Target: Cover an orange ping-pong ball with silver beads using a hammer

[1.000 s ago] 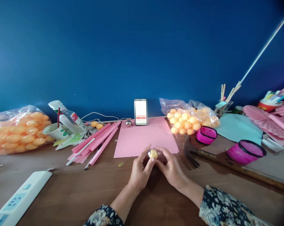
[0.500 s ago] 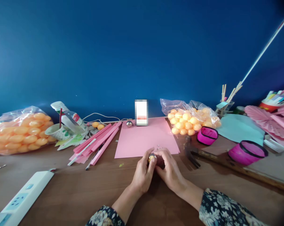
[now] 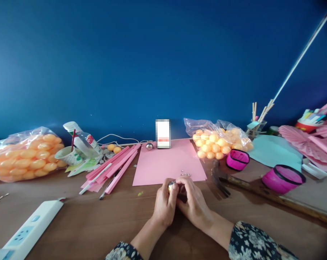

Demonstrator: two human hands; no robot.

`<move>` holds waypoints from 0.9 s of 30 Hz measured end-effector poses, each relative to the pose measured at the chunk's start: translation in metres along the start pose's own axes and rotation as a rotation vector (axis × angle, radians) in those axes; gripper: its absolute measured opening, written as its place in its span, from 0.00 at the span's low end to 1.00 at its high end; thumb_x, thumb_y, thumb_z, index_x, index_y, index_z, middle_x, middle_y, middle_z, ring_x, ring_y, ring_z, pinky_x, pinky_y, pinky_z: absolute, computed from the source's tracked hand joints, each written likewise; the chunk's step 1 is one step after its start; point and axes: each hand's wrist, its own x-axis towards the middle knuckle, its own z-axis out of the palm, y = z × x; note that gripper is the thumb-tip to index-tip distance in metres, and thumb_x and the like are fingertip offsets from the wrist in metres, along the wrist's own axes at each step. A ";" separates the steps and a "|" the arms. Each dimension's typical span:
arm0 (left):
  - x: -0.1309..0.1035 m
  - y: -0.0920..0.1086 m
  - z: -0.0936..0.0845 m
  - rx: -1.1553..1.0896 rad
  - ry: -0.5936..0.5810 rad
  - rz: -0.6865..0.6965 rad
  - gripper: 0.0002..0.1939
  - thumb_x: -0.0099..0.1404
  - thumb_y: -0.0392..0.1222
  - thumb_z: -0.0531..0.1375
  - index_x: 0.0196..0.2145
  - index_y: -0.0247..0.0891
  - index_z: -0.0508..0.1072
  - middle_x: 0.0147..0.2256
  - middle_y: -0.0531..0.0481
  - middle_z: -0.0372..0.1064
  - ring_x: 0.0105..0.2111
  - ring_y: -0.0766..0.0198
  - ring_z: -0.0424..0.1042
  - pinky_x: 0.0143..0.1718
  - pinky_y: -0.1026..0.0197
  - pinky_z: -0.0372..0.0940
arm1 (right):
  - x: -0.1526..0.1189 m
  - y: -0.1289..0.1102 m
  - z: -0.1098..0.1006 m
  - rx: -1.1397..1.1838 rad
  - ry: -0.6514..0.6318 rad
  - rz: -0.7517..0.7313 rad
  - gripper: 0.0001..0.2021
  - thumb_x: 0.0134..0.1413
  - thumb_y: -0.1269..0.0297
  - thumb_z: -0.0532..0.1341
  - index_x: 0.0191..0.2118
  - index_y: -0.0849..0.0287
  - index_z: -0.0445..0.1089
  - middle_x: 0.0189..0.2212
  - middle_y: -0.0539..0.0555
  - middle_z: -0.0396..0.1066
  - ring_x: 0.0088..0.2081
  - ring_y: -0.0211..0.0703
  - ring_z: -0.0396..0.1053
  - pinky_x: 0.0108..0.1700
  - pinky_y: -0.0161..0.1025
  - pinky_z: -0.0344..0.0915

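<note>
We judge the step in hand as close finger-work on the ball's [image 3: 171,186] surface. The left hand [image 3: 164,206] pinches it between thumb and fingers, off the pink sheet's [image 3: 166,166] six o'clock edge. The right hand [image 3: 194,204] curls its fingers alongside — pinching anything, we cannot tell. Next move seems to call for a steady left pinch. Ball: rounded, silvery, some yellow showing — mostly covered.

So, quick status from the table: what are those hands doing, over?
Left fingers holding shiny ball, partly hidden. Right fingers curled close by, contact unclear. Hammer lies to the right, apart from both.
</note>
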 end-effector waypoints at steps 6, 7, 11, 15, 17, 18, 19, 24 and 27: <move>-0.002 -0.001 -0.001 0.045 0.005 0.018 0.12 0.65 0.46 0.45 0.33 0.37 0.63 0.24 0.53 0.64 0.25 0.66 0.64 0.28 0.64 0.58 | 0.001 -0.003 -0.001 0.051 -0.005 -0.091 0.22 0.48 0.77 0.56 0.51 0.57 0.57 0.45 0.57 0.61 0.47 0.47 0.61 0.49 0.44 0.62; -0.002 -0.002 0.000 0.051 0.010 0.020 0.12 0.65 0.46 0.45 0.32 0.37 0.62 0.24 0.54 0.63 0.24 0.66 0.63 0.28 0.64 0.57 | 0.001 -0.004 -0.001 0.050 -0.004 -0.102 0.23 0.47 0.77 0.55 0.51 0.57 0.57 0.45 0.57 0.61 0.48 0.47 0.61 0.51 0.45 0.61; -0.001 -0.006 0.001 0.053 0.037 0.034 0.14 0.66 0.46 0.43 0.31 0.37 0.62 0.24 0.54 0.62 0.24 0.66 0.62 0.28 0.64 0.57 | 0.002 -0.004 -0.002 0.033 -0.003 -0.097 0.24 0.46 0.78 0.56 0.51 0.56 0.59 0.45 0.57 0.62 0.47 0.47 0.62 0.51 0.46 0.62; 0.000 -0.006 0.001 0.011 0.024 0.051 0.17 0.66 0.48 0.42 0.33 0.36 0.64 0.26 0.52 0.65 0.27 0.65 0.64 0.31 0.63 0.59 | 0.002 -0.003 -0.003 0.005 0.027 -0.103 0.22 0.48 0.76 0.57 0.50 0.54 0.60 0.44 0.56 0.63 0.47 0.49 0.62 0.51 0.49 0.61; 0.000 -0.004 -0.001 0.003 -0.006 0.055 0.14 0.63 0.49 0.48 0.35 0.36 0.64 0.27 0.52 0.66 0.28 0.65 0.65 0.30 0.64 0.60 | 0.002 -0.003 -0.003 -0.020 0.045 -0.120 0.22 0.49 0.75 0.57 0.51 0.54 0.59 0.44 0.56 0.63 0.47 0.49 0.61 0.52 0.50 0.60; 0.000 -0.003 -0.001 0.008 -0.008 0.052 0.14 0.60 0.50 0.52 0.37 0.36 0.64 0.28 0.52 0.67 0.28 0.64 0.66 0.31 0.64 0.60 | 0.001 -0.003 -0.003 -0.035 0.053 -0.123 0.22 0.50 0.74 0.57 0.51 0.54 0.59 0.44 0.56 0.63 0.47 0.49 0.61 0.52 0.51 0.60; 0.000 -0.001 -0.001 0.015 0.004 0.046 0.16 0.58 0.50 0.56 0.39 0.36 0.64 0.29 0.53 0.68 0.29 0.64 0.66 0.31 0.64 0.60 | 0.001 -0.002 -0.003 -0.052 0.061 -0.124 0.21 0.50 0.73 0.57 0.52 0.54 0.59 0.44 0.57 0.63 0.47 0.49 0.61 0.52 0.51 0.60; 0.000 -0.001 0.000 0.098 0.038 0.017 0.13 0.59 0.50 0.54 0.35 0.37 0.66 0.26 0.54 0.67 0.26 0.66 0.66 0.28 0.65 0.59 | 0.001 0.000 -0.003 -0.134 0.078 -0.139 0.24 0.49 0.74 0.57 0.54 0.54 0.58 0.44 0.58 0.62 0.48 0.51 0.61 0.51 0.53 0.61; 0.000 -0.004 0.002 0.148 0.042 -0.001 0.13 0.62 0.49 0.50 0.32 0.37 0.66 0.23 0.54 0.64 0.24 0.66 0.64 0.27 0.65 0.58 | 0.001 -0.002 -0.004 -0.143 0.034 -0.134 0.24 0.49 0.74 0.57 0.53 0.55 0.58 0.44 0.58 0.62 0.48 0.51 0.60 0.50 0.53 0.61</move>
